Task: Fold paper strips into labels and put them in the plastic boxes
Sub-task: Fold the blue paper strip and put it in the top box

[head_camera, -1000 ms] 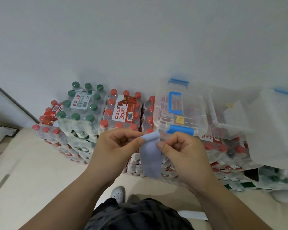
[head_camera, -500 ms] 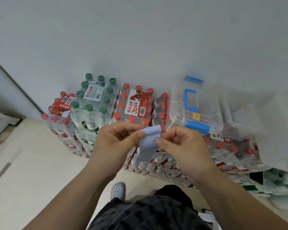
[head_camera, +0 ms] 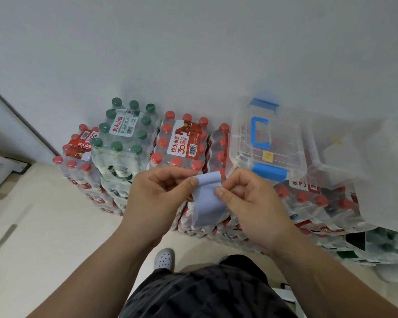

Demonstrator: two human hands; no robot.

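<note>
A pale blue paper strip [head_camera: 207, 200] hangs between my two hands, its top edge curled over. My left hand [head_camera: 157, 199] pinches the strip's left upper edge with thumb and fingers. My right hand [head_camera: 251, 203] pinches the right upper edge. Behind my right hand a clear plastic box [head_camera: 265, 143] with a blue handle, blue latches and a small yellow label sits on stacked bottle packs. A second clear plastic box [head_camera: 345, 154] stands to its right, with its lid off or tilted; its contents are blurred.
Shrink-wrapped packs of red-capped bottles [head_camera: 182, 143] and green-capped bottles [head_camera: 124, 134] are stacked against the white wall [head_camera: 193, 53]. More packs [head_camera: 319, 210] lie under the boxes. My shoe [head_camera: 164, 259] stands on the beige floor [head_camera: 44, 226].
The view has shifted so the packs and boxes sit more to the right. My hands keep hold of the strip, and its top edge is curled over further.
</note>
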